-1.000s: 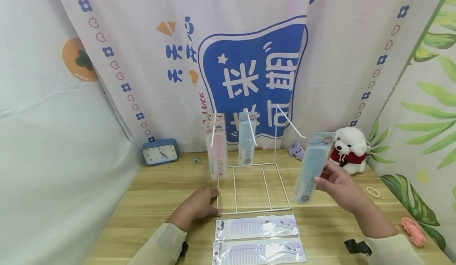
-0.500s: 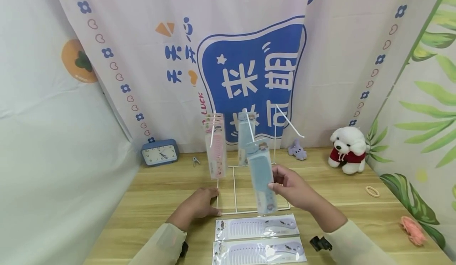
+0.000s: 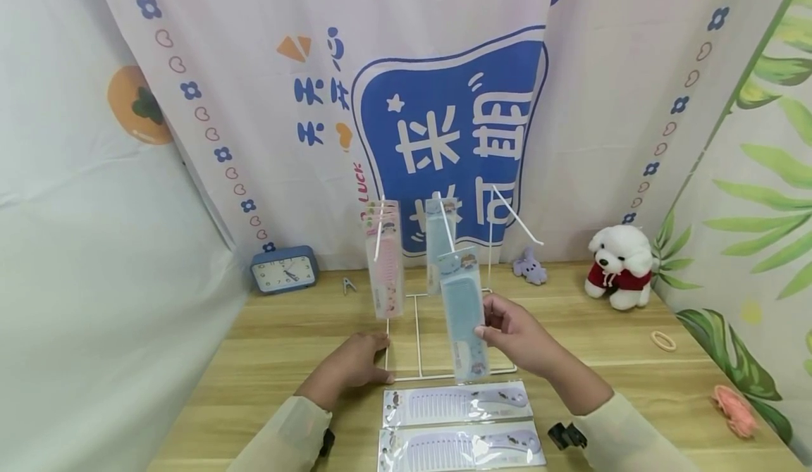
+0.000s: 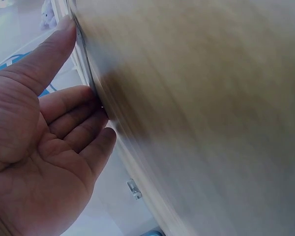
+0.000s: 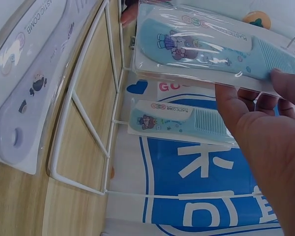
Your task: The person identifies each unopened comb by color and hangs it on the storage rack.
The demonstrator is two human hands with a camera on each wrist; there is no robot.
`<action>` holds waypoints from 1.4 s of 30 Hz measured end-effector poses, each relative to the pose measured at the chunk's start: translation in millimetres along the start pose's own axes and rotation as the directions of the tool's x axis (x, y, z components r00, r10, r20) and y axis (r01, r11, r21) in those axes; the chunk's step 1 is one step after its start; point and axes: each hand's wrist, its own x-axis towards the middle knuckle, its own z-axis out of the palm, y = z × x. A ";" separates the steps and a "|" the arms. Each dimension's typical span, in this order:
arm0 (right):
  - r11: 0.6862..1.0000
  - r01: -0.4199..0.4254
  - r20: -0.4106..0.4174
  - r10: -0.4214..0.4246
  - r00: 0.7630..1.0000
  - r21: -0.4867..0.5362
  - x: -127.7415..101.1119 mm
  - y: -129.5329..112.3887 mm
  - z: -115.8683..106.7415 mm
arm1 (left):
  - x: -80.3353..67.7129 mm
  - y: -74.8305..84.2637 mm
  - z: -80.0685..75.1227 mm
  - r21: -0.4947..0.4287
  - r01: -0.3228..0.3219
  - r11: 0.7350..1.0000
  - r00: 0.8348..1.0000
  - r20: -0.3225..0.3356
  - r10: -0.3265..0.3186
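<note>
My right hand (image 3: 520, 334) pinches a packaged blue comb (image 3: 465, 310) by its edge, thumb in front. The comb hangs upright before the middle hook (image 3: 447, 227) of a white wire rack (image 3: 420, 345), its top overlapping the hook's tip. In the right wrist view the held comb (image 5: 201, 46) is above another blue one (image 5: 172, 118), which hangs on that hook. Several pink packaged combs (image 3: 387, 268) hang on the left hook. My left hand (image 3: 355, 361) rests at the left side of the rack's base, thumb and fingertips against the wire; its palm (image 4: 44, 167) holds nothing.
Two packaged purple combs (image 3: 457, 404) lie in front of the rack. The right hook (image 3: 519, 217) carries nothing. Behind stand a blue clock (image 3: 284, 271), a grey clip (image 3: 349, 286), a purple toy (image 3: 529, 268) and a white plush dog (image 3: 620, 264). Hair ties (image 3: 736, 410) lie right.
My right hand has brought the blue comb leftward from beside the plush dog to the middle hook, then held nearly still over the last half second. The left hand has stayed at the rack.
</note>
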 end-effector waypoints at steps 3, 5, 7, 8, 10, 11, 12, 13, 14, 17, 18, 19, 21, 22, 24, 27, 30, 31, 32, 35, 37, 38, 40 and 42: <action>1.000 -0.008 -0.004 0.008 1.000 -0.010 0.5 3.1 0.5 | -0.6 0.4 0.4 -0.001 0.006 1.000 1.000 0.004 -0.006; 0.999 -0.025 -0.018 0.025 1.000 -0.025 1.4 4.5 0.9 | -1.0 0.6 0.6 0.000 0.008 1.000 1.000 0.006 -0.008; 0.998 -0.044 -0.041 0.042 0.998 -0.043 3.3 4.9 1.4 | -1.1 0.4 1.1 0.004 0.010 1.000 1.000 0.009 -0.010; 0.997 -0.054 -0.059 0.051 0.997 -0.054 4.7 5.1 1.6 | -0.9 0.1 1.3 0.007 0.009 1.000 1.000 0.009 -0.009; 0.995 -0.075 -0.094 0.068 0.993 -0.070 8.4 5.0 2.2 | 0.0 -0.3 1.0 0.010 0.007 1.000 1.000 0.006 -0.007; 0.994 -0.081 -0.107 0.073 0.992 -0.076 10.8 5.1 2.3 | 0.6 -0.7 1.1 0.013 0.006 1.000 1.000 0.005 -0.007; 0.993 -0.090 -0.123 0.080 0.989 -0.081 13.3 5.0 2.6 | 0.9 -0.9 0.8 0.016 0.003 1.000 1.000 0.004 -0.003; 0.991 -0.100 -0.136 0.088 0.987 -0.084 16.2 5.3 2.7 | 1.4 -1.2 0.7 0.017 0.003 1.000 1.000 0.002 -0.003; 0.991 -0.109 -0.148 0.096 0.984 -0.084 19.5 5.6 2.7 | 1.7 -1.5 0.7 0.020 0.002 1.000 1.000 0.002 -0.002; 0.989 -0.133 -0.171 0.121 0.978 -0.065 30.8 6.6 2.0 | 1.9 -1.9 0.2 0.022 0.003 1.000 1.000 0.003 -0.003; 0.988 -0.143 -0.179 0.131 0.975 -0.056 35.0 7.3 1.6 | 1.7 -1.8 0.1 0.022 0.004 1.000 1.000 0.003 -0.004; 0.987 -0.153 -0.188 0.142 0.972 -0.048 39.5 8.0 1.2 | 1.8 -1.9 0.2 0.018 0.006 1.000 1.000 0.004 -0.007; 0.985 -0.171 -0.196 0.162 0.967 -0.032 48.7 9.2 0.4 | 1.6 -1.9 0.5 0.016 0.006 1.000 1.000 0.005 -0.006; 0.983 -0.184 -0.201 0.175 0.964 -0.027 53.5 10.1 -0.1 | 1.5 -1.9 0.7 0.015 0.005 1.000 1.000 0.004 -0.005; 0.979 -0.203 -0.216 0.194 0.957 -0.021 63.8 12.5 -0.9 | 1.0 -2.2 1.1 0.014 0.007 1.000 1.000 0.005 -0.007; 0.980 -0.200 -0.235 0.191 0.953 -0.018 79.3 18.1 -3.6 | 0.8 -2.6 1.3 0.015 0.008 1.000 1.000 0.006 -0.008; 0.984 -0.176 -0.262 0.162 0.951 -0.031 91.7 24.6 -6.4 | 0.7 -2.0 0.9 0.017 0.008 1.000 1.000 0.007 -0.008; 0.986 -0.164 -0.267 0.148 0.952 -0.036 94.9 26.4 -7.1 | 0.5 -1.4 0.4 0.016 0.007 1.000 1.000 0.008 -0.007; 0.988 -0.150 -0.271 0.132 0.953 -0.046 97.6 28.0 -7.6 | 0.3 -0.6 -0.1 0.016 0.006 1.000 1.000 0.008 -0.006; 0.990 -0.133 -0.281 0.113 0.953 -0.054 104.3 29.5 -7.8 | -0.1 1.0 -0.6 0.015 0.008 1.000 1.000 0.010 -0.008; 0.989 -0.135 -0.284 0.113 0.952 -0.059 108.1 29.1 -8.1 | -0.2 1.8 -0.8 0.015 0.011 1.000 1.000 0.012 -0.011; 0.989 -0.137 -0.286 0.114 0.951 -0.059 110.0 28.9 -8.3 | 0.0 1.8 -0.5 0.018 0.012 1.000 1.000 0.012 -0.013; 0.988 -0.148 -0.295 0.127 0.947 -0.051 113.6 28.1 -8.6 | 0.3 2.0 -0.5 0.023 0.015 1.000 1.000 0.014 -0.015; 0.987 -0.157 -0.301 0.137 0.944 -0.041 117.2 28.0 -8.9 | 0.2 2.2 -0.4 0.021 0.019 1.000 1.000 0.016 -0.020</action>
